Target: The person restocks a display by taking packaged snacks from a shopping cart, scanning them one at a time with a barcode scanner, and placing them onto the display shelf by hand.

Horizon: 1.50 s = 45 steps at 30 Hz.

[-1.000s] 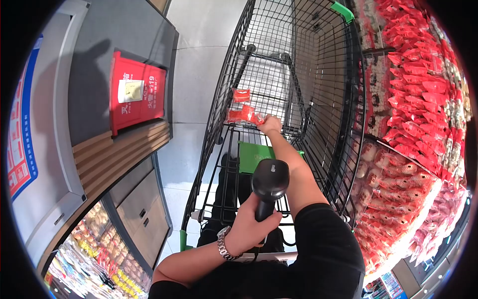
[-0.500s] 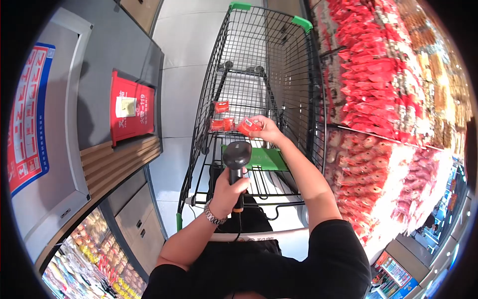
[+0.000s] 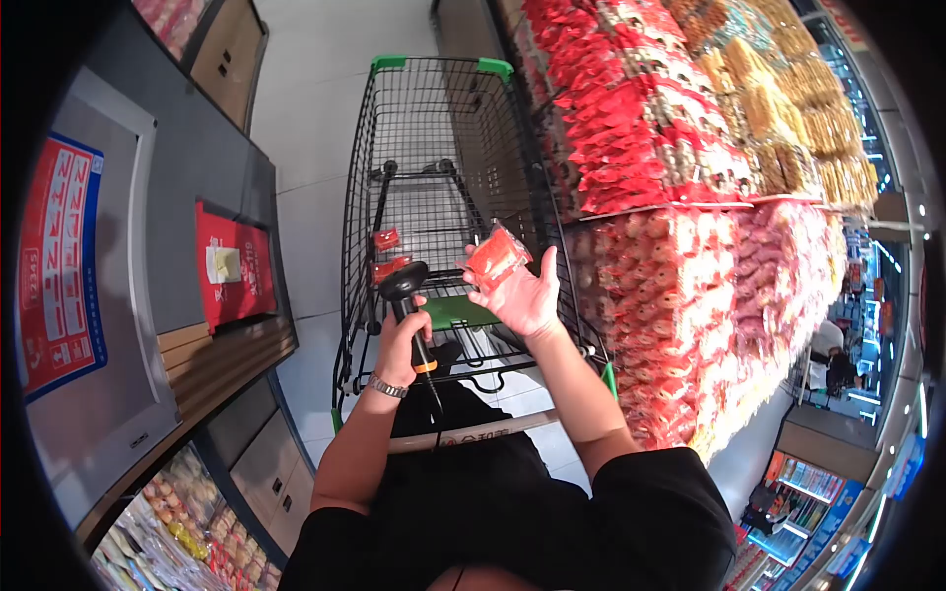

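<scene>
Our left hand [image 3: 402, 345] clasps the black scanner [image 3: 404, 283] by its grip. Our right hand [image 3: 530, 300] is palm up, thumb spread wide, with the red packet [image 3: 496, 256] lying across its fingers above the cart [image 3: 414, 98]. More red packets [image 3: 385, 239] lie by the cart's left edge; beyond its right edge stand stacked bagged goods [image 3: 660, 325].

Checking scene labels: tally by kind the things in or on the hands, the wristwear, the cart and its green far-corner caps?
Scanner in left hand: 1
Red packet on right hand: 1
Wristwatch: 1
Cart: 1
Green far-corner caps: 2
Total: 6
Cart packets left out; they overlap, count unclear.
</scene>
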Tool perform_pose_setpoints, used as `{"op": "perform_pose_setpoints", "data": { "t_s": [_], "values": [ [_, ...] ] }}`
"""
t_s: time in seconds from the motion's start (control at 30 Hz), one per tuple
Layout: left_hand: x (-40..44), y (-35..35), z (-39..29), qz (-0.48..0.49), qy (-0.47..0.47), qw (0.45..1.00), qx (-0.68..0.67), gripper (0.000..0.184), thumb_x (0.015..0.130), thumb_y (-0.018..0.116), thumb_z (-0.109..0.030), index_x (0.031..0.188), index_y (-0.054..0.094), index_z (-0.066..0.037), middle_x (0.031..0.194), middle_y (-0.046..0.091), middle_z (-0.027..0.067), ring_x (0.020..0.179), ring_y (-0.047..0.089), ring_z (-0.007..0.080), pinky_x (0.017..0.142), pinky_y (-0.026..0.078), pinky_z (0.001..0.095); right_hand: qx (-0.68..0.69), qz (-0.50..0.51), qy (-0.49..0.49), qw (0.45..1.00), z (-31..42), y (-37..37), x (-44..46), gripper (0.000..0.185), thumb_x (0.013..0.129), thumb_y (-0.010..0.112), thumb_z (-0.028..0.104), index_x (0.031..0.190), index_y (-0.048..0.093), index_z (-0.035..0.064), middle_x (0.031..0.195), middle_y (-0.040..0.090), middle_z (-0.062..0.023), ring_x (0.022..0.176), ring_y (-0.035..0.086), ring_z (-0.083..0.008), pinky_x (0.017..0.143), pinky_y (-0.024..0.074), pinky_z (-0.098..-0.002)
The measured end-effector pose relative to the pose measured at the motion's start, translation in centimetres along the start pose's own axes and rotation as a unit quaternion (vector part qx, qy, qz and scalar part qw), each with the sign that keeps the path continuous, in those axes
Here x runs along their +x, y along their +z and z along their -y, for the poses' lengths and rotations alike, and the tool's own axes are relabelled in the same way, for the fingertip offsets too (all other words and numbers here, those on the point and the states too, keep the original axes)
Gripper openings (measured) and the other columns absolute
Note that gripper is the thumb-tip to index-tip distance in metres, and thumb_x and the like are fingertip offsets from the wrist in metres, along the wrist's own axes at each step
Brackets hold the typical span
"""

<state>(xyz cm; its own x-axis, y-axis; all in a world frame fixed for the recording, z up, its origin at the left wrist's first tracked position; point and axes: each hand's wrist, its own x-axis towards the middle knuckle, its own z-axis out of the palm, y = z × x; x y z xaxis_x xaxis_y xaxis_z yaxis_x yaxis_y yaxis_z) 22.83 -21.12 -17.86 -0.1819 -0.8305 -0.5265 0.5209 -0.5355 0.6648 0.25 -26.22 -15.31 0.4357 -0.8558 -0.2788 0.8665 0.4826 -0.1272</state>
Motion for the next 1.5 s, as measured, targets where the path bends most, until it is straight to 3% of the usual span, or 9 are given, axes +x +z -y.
{"op": "perform_pose_setpoints", "data": {
  "t_s": [0.13, 0.3, 0.4, 0.57, 0.8, 0.93, 1.2, 1.4, 1.5],
  "values": [
    [0.0, -0.2, -0.2, 0.005, -0.014, 1.000, -0.005, 0.029, 0.091, 0.059, -0.015, 0.117, 0.054, -0.003, 0.079, 0.057, 0.0027, 0.071, 0.055, 0.0116, 0.066, 0.045, 0.0266, -0.006, 0.032, -0.058, 0.998, -0.2, 1.2, -2.5, 0.058, 0.095, 0.053, 0.057, 0.141, 0.052, 0.0212, 0.147, 0.045, -0.0200, 0.124, 0.053, -0.0450, 0.098, 0.0478, -0.0556],
    [-0.4, 0.3, -0.4, 0.056, -0.052, 0.996, -0.052, 0.030, 0.093, 0.056, -0.018, 0.120, 0.053, -0.005, 0.077, 0.055, 0.0028, 0.068, 0.054, 0.0138, 0.065, 0.044, 0.0271, -0.356, 0.013, -0.235, 0.904, 0.5, 2.8, -5.8, 0.071, 0.082, 0.075, 0.006, 0.146, 0.044, 0.0043, 0.149, 0.043, -0.0214, 0.131, 0.052, -0.0330, 0.107, 0.0452, -0.0462],
    [-0.1, -0.1, 0.2, 0.182, -0.090, 0.968, -0.146, 0.037, 0.091, 0.054, -0.023, 0.125, 0.052, -0.009, 0.114, 0.063, 0.0155, 0.106, 0.061, 0.0276, 0.091, 0.049, 0.0409, -0.438, 0.018, -0.300, 0.847, 0.6, 3.1, -6.9, 0.074, 0.075, 0.071, -0.012, 0.143, 0.044, -0.0022, 0.146, 0.047, -0.0160, 0.120, 0.060, -0.0223, 0.096, 0.0525, -0.0340],
    [-1.3, 1.7, 0.0, 0.356, -0.166, 0.884, -0.253, 0.047, 0.083, 0.061, -0.027, 0.126, 0.052, -0.011, 0.149, 0.042, 0.0180, 0.138, 0.040, 0.0388, 0.114, 0.034, 0.0578, -0.655, -0.048, -0.342, 0.672, -2.7, 2.5, -6.2, 0.052, 0.079, 0.067, -0.007, 0.129, 0.059, 0.0013, 0.134, 0.052, -0.0134, 0.106, 0.064, -0.0167, 0.080, 0.0540, -0.0250],
    [-0.8, 0.1, 0.6, 0.244, -0.124, 0.936, -0.223, 0.046, 0.083, 0.061, -0.022, 0.126, 0.053, -0.006, 0.129, 0.058, 0.0131, 0.124, 0.057, 0.0305, 0.106, 0.048, 0.0487, -0.450, -0.128, -0.327, 0.821, -7.0, 0.7, -1.8, 0.010, 0.098, 0.057, 0.001, 0.108, 0.058, -0.0011, 0.122, 0.060, -0.0082, 0.093, 0.065, -0.0112, 0.087, 0.0537, -0.0269],
    [-1.3, 0.0, 0.4, 0.252, -0.145, 0.935, -0.203, 0.052, 0.082, 0.063, -0.021, 0.129, 0.051, -0.005, 0.128, 0.059, 0.0137, 0.122, 0.059, 0.0306, 0.102, 0.052, 0.0497, -0.444, -0.203, -0.319, 0.812, -5.1, -1.1, 0.0, 0.023, 0.104, 0.056, 0.024, 0.090, 0.060, 0.0047, 0.075, 0.061, 0.0012, 0.067, 0.054, -0.0045, 0.062, 0.0467, -0.0213],
    [-0.8, -0.2, 1.4, 0.239, -0.046, 0.939, -0.241, 0.051, 0.082, 0.057, -0.012, 0.131, 0.049, -0.003, 0.129, 0.056, 0.0091, 0.127, 0.052, 0.0262, 0.114, 0.038, 0.0544, -0.586, -0.238, -0.276, 0.723, -7.7, -1.5, 0.3, 0.029, 0.105, 0.053, 0.029, 0.104, 0.061, 0.0011, 0.087, 0.064, -0.0010, 0.078, 0.058, -0.0065, 0.068, 0.0485, -0.0233],
    [-1.2, 0.7, 0.8, 0.228, 0.102, 0.963, -0.102, 0.067, 0.081, 0.057, -0.011, 0.145, 0.037, 0.001, 0.150, 0.042, 0.0202, 0.139, 0.043, 0.0340, 0.115, 0.035, 0.0501, -0.414, -0.218, 0.008, 0.884, -7.3, 2.8, -3.6, 0.050, 0.102, 0.051, 0.048, 0.142, 0.046, 0.0191, 0.121, 0.062, -0.0036, 0.102, 0.064, -0.0186, 0.088, 0.0509, -0.0379],
    [-2.2, 2.1, -0.1, 0.292, 0.082, 0.947, -0.103, 0.047, 0.079, 0.061, -0.022, 0.122, 0.050, -0.004, 0.156, 0.033, 0.0210, 0.144, 0.034, 0.0346, 0.119, 0.023, 0.0499, -0.277, -0.154, 0.019, 0.948, -6.7, 1.6, -4.8, 0.055, 0.102, 0.054, 0.040, 0.150, 0.036, 0.0190, 0.128, 0.060, -0.0072, 0.113, 0.063, -0.0228, 0.095, 0.0520, -0.0423]
  ]
}}
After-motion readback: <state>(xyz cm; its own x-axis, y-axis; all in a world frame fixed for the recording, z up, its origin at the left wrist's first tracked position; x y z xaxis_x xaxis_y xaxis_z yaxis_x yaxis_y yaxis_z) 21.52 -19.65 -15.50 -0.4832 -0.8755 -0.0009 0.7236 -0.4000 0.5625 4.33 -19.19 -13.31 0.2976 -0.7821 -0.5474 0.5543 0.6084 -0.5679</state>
